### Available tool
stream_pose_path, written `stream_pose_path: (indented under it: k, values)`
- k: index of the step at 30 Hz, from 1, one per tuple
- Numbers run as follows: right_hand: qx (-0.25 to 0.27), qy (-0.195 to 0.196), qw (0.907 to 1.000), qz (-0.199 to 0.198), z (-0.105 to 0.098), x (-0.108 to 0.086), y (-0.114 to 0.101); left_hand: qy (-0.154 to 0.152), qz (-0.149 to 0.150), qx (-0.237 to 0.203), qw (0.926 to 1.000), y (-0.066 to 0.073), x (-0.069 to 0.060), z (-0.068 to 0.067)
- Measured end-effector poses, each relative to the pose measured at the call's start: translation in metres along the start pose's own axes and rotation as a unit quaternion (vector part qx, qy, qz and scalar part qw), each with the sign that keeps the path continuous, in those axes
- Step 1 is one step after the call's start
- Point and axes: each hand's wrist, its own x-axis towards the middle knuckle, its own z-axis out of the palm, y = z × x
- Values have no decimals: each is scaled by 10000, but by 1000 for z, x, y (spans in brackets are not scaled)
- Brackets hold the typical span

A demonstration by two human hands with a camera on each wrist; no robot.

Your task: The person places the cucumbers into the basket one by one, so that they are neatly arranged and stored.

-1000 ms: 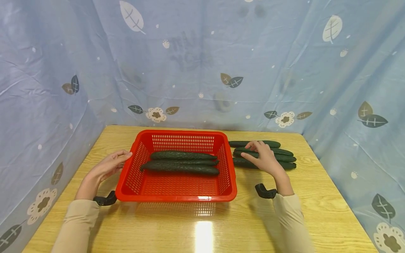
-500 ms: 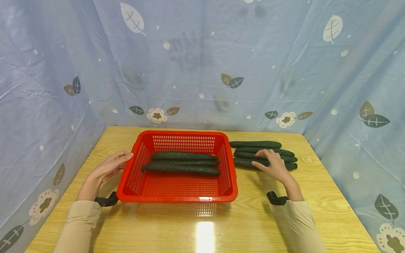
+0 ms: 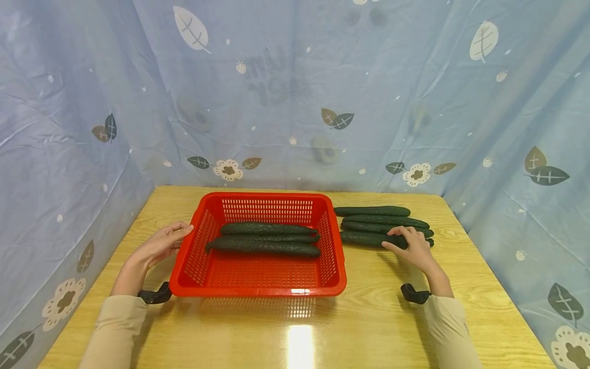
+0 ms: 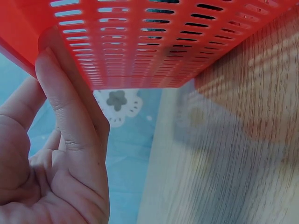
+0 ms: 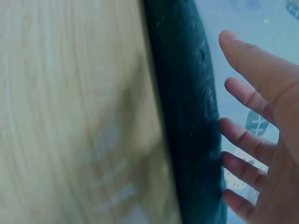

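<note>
While three cucumbers (image 3: 269, 238) are held side by side in the red basket (image 3: 258, 292), four more cucumbers (image 3: 375, 228) are laid out, roughly parallel, to its right. Cucumbers: long, slim, dark green; a rough skin is shown by those in the basket. Basket: rectangular, glossy, slotted walls, broad rim. Tabletop (image 3: 239, 333): yellowish wood grain, marked by a bright reflection in front of the basket. Surroundings: enclosed by a blue curtain (image 3: 286, 92), printed with leaves and flowers. Left hand (image 3: 159, 246): extended to the basket's left side, the rim being pinched between thumb and fingers. Right hand (image 3: 414, 249): placed over the right part of the nearest cucumber (image 3: 361, 239), palm down, thumb parted from lightly bent fingers; nothing is clasped. In the blurred right wrist view, fingertips (image 5: 228, 123) are seen along a cucumber's edge; whether contact is made cannot be told. Forearms: covered by beige sleeves (image 3: 449, 328).
</note>
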Motion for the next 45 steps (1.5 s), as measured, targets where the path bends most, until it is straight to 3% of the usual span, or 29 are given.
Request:
stream_pose_path:
  k: [9,16,29,38,45]
  values:
    - [-289,246,9993,-27,10,-1,16,8,-68,24,10000,-1,0,0]
    - [-609,86,9981,30,9,1,15,0,-111,13,9999,1,0,0]
    - [-466,186,9985,-207,19,-2,25,-168,-52,-26,9998,5,0,0]
    - [-443,-582,9972,-169,7,-6,19,-173,0,50,9998,2,-1,-2]
    - [-564,-780,9953,-92,4,-10,17,-207,19,17,9998,0,0,-3]
